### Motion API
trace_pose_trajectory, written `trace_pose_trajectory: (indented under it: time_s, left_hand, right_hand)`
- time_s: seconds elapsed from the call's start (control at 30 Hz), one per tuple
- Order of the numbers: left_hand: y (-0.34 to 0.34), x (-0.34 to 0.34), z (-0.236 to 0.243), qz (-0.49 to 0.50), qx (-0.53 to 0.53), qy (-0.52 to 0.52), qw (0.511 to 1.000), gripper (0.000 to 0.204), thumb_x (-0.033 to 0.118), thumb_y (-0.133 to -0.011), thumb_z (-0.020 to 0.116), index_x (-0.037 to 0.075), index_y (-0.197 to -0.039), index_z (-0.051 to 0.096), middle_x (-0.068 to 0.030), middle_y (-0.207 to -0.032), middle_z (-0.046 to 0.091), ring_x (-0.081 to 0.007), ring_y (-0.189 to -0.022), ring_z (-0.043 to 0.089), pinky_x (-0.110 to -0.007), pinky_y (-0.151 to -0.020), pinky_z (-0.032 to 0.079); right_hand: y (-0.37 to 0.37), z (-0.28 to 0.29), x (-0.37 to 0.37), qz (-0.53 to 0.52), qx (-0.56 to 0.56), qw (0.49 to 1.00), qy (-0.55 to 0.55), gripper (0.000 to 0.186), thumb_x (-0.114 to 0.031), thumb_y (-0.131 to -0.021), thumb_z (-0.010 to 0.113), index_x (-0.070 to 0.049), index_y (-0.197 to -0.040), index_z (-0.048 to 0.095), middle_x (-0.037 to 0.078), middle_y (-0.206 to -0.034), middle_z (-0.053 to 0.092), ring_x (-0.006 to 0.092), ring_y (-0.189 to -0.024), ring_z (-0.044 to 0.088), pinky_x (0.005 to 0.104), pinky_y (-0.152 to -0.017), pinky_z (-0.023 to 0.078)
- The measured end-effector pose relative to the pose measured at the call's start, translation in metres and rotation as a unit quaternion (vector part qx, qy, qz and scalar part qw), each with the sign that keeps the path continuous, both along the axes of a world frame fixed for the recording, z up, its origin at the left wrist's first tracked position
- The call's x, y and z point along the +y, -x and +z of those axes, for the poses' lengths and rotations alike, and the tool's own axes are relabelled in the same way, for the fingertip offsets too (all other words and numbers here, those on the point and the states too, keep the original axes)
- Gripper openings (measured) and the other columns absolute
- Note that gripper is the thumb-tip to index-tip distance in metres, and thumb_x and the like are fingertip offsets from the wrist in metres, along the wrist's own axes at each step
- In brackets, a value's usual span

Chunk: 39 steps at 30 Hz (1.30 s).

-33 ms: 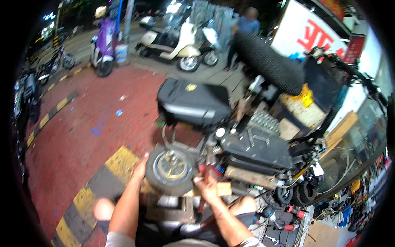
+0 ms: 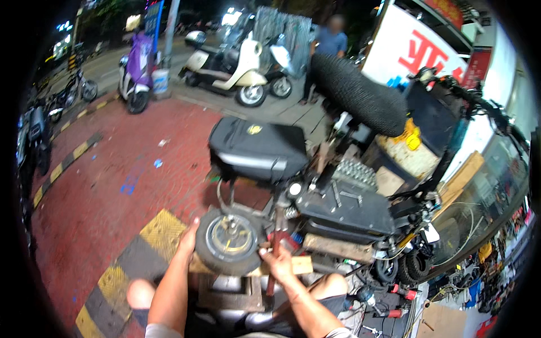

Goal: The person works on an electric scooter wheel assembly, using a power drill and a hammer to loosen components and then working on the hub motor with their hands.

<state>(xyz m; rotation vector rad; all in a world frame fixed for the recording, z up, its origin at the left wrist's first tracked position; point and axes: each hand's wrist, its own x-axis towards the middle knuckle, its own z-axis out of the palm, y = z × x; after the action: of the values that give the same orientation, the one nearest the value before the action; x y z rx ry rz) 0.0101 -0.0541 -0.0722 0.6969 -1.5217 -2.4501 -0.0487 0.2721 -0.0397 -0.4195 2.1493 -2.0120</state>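
Note:
A small scooter wheel (image 2: 217,263) with a black tyre and grey hub lies almost flat before me, on a wooden plank (image 2: 304,265) above a wooden stool-like frame (image 2: 231,301). My left hand (image 2: 189,239) is closed against the tyre's left edge, its thumb along the side; the other fingers are mostly hidden. At the right edge, my right hand (image 2: 279,263) is closed round a long tool with a reddish-brown handle (image 2: 280,228), its thumb side by the tyre. The tool's exact kind is blurred.
Beyond the wheel lies a scooter on its side, with a black bag (image 2: 256,146) and a dark footboard (image 2: 346,208) carrying loose tools. Power tools (image 2: 389,312) lie at lower right. A yellow-and-black kerb (image 2: 163,228) runs along the left. A person (image 2: 329,44) stands in the background.
The whole view has shifted slightly, so the wheel and bag sit a little further left and lower. Both hands stay at the wheel's edges, and the tool remains in my right hand.

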Motion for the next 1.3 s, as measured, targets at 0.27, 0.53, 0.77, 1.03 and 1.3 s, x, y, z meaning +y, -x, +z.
trace_pose_trajectory:
  time_s: [0.27, 0.53, 0.77, 1.03, 1.3]
  left_hand:
    - [-0.003, 0.006, 0.002, -0.02, 0.013, 0.008, 1.0, 0.052, 0.039, -0.104, 0.072, -0.004, -0.135, 0.073, -0.0167, -0.125, 0.08, -0.0274, -0.108, 0.078, -0.041, -0.102, 0.059]
    - [-0.008, -0.006, -0.021, 0.008, 0.016, -0.148, 0.989, 0.046, 0.031, -0.096, 0.073, -0.002, -0.128, 0.075, -0.0177, -0.117, 0.081, -0.0277, -0.106, 0.078, -0.044, -0.099, 0.061]
    - [-0.038, 0.037, 0.033, 0.063, -0.046, -0.047, 0.996, 0.048, 0.024, -0.092, 0.08, -0.006, -0.128, 0.072, -0.0139, -0.114, 0.079, -0.0241, -0.102, 0.075, -0.039, -0.092, 0.059]
    - [-0.064, 0.041, 0.069, 0.007, -0.031, 0.016, 0.999, 0.088, 0.035, -0.099, 0.08, -0.003, -0.169, 0.041, -0.0201, -0.149, 0.065, -0.0252, -0.135, 0.061, -0.038, -0.116, 0.047]
    - [-0.101, -0.004, 0.205, -0.209, -0.142, 0.36, 0.898, 0.084, 0.058, -0.106, 0.069, -0.009, -0.153, 0.054, -0.0249, -0.135, 0.073, -0.0332, -0.127, 0.069, -0.043, -0.114, 0.051]
  right_hand:
    - [0.012, -0.022, -0.028, 0.009, -0.067, 0.993, 0.098, 0.06, -0.015, -0.105, 0.078, 0.0, -0.159, 0.057, 0.01, -0.153, 0.065, 0.0215, -0.141, 0.059, 0.0387, -0.122, 0.044]
    - [-0.006, 0.022, -0.034, -0.02, -0.039, 0.999, 0.019, 0.045, -0.023, -0.106, 0.076, -0.002, -0.145, 0.07, 0.007, -0.138, 0.072, 0.0212, -0.128, 0.064, 0.0404, -0.114, 0.049]
    - [-0.015, 0.038, -0.019, 0.007, -0.162, 0.982, 0.094, 0.041, -0.012, -0.108, 0.073, 0.005, -0.146, 0.067, 0.009, -0.134, 0.074, 0.0188, -0.119, 0.07, 0.0344, -0.109, 0.054]
    - [-0.007, 0.06, 0.005, 0.087, -0.183, 0.978, 0.051, 0.032, -0.022, -0.111, 0.071, 0.002, -0.131, 0.077, 0.002, -0.118, 0.073, 0.0126, -0.108, 0.064, 0.0311, -0.101, 0.049]
    - [-0.018, 0.079, -0.015, 0.08, -0.252, 0.961, 0.083, 0.047, -0.039, -0.109, 0.073, 0.002, -0.13, 0.077, 0.01, -0.121, 0.072, 0.0214, -0.116, 0.061, 0.0403, -0.108, 0.045]
